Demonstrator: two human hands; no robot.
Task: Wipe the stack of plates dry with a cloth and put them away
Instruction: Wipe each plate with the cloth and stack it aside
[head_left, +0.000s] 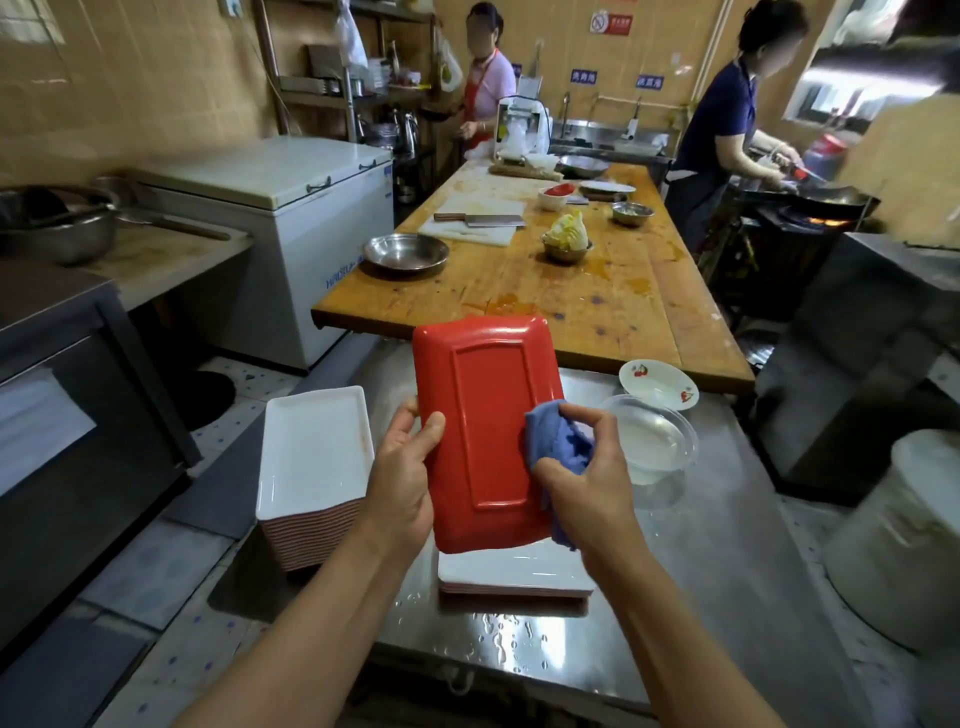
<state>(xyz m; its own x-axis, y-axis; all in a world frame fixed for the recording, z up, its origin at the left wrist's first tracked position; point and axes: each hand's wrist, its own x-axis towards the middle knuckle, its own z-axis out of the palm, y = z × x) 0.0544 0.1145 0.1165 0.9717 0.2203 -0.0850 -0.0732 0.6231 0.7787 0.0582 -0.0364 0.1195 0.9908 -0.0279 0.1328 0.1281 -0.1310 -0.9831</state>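
Note:
My left hand (402, 475) grips the left edge of a rectangular plate (485, 415), whose red underside faces me as it stands tilted above the steel table (701, 571). My right hand (589, 483) holds a bunched blue cloth (558, 444) against the plate's right side. A tall stack of plates (314, 467), white inside with red rims, stands at the table's left edge. A low stack of the same plates (514, 579) lies under the held plate, partly hidden by it.
A clear plastic bowl (654, 439) and a small white bowl with cherries (657, 384) sit right of my hands. Water drops cover the steel table's front. A wooden table (597, 306) with bowls and a cleaver lies beyond. Two people work at the back. A white bucket (904, 535) stands right.

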